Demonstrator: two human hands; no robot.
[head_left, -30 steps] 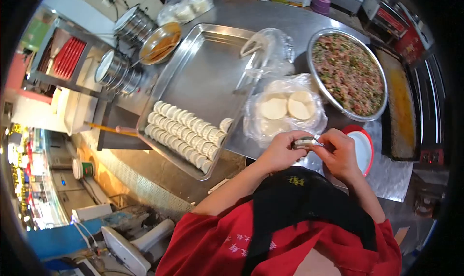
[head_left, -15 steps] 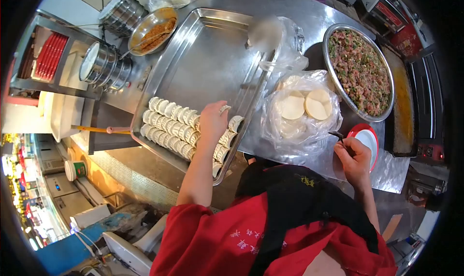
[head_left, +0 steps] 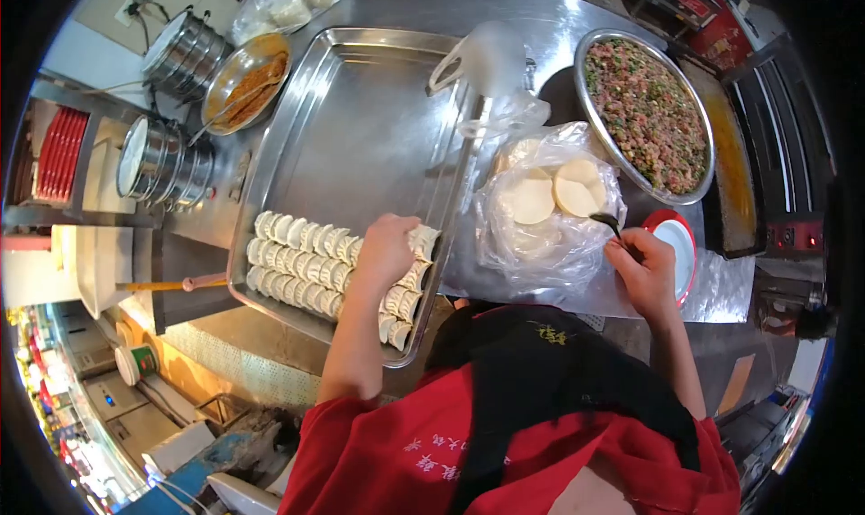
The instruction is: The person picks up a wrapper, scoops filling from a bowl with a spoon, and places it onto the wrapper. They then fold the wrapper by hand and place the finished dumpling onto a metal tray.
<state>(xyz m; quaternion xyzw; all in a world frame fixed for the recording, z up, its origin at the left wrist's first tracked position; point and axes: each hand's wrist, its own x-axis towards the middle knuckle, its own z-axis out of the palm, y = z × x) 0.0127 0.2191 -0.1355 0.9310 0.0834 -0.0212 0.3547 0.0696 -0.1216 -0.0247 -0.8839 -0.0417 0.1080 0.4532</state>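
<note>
The left hand (head_left: 386, 252) lay curled, fingers together, on the pleated pale dumplings (head_left: 306, 254) rowed in the shiny steel tray (head_left: 360, 118). The right hand (head_left: 644, 276) pinched a slim dark spoon (head_left: 605, 220) beside round floury wrappers (head_left: 550, 195) in crinkled clear plastic.

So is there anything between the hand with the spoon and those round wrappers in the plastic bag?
Nothing visible. The right hand holds a spoon whose tip sits at the edge of the open bag, and the wrappers lie exposed in its mouth. The left hand is away on the dumplings in the tray.
</note>
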